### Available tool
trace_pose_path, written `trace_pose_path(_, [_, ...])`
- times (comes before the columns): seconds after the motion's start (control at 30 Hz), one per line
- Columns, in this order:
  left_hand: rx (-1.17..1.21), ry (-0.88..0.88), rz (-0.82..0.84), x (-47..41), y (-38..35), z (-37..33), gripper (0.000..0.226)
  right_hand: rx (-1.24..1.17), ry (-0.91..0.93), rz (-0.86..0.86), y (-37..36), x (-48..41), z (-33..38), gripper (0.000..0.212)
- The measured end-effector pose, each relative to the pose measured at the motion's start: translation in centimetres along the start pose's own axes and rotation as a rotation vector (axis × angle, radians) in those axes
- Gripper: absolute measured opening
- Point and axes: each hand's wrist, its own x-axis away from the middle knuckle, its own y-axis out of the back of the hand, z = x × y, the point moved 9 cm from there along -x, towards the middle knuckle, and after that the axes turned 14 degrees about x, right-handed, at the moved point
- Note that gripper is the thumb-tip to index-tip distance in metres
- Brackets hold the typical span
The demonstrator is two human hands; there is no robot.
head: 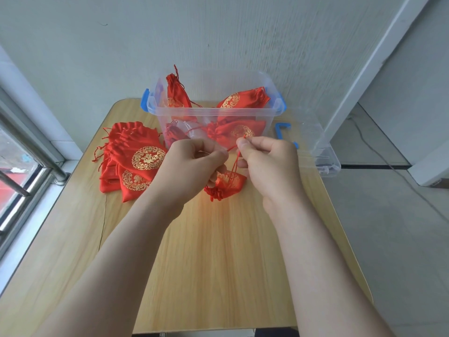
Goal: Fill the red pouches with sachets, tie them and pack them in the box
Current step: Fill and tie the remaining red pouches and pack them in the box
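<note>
Head camera: the small red pouch (228,183) sits low between the two hands, just above or on the table (218,251); I cannot tell whether it touches. Its mouth is gathered, and its thin red drawstring (233,164) runs up to both hands. The left hand (194,159) has its fingers curled in, pinching one end of the cord. The right hand (267,159) pinches the other end between thumb and forefinger, with the rest of its fingers folded. This looks like the tying step.

The main risk is the cord itself. It is fine and slippery-looking, so an uneven pull could slide it out of one pinch and let the mouth reopen. A knot left slack could let the contents work loose later. A sharp tug might swing the light pouch off the table or tangle its tassel in the loops.

Just behind the hands stands the clear box (213,109), with packed pouches (234,131) inside. A careless reach could nudge it. To the left lies a pile of flat pouches (131,156) whose loose cords could snag a wrist. The lid (325,164) sits at the right edge and seems to overhang, so a bump could tip it off.
</note>
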Motion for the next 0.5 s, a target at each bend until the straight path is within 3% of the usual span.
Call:
trace_pose_path(0.17, [0.087, 0.112, -0.058, -0.3, 0.9, 1.2, 0.016, -0.105, -0.01, 0.037, 0.3, 0.1, 0.5, 0.007])
trace_pose_path(0.33, [0.081, 0.142, 0.089, 0.1, -0.2, 1.1, 0.02, 0.034, 0.039, 0.231, -0.6, 0.1, 1.0, 0.009])
trace_pose_path(0.5, [0.121, 0.176, 0.177, 0.4, -1.0, 1.0, 0.018, 0.036, 0.013, 0.224, -0.7, 0.0, 0.1, 0.013])
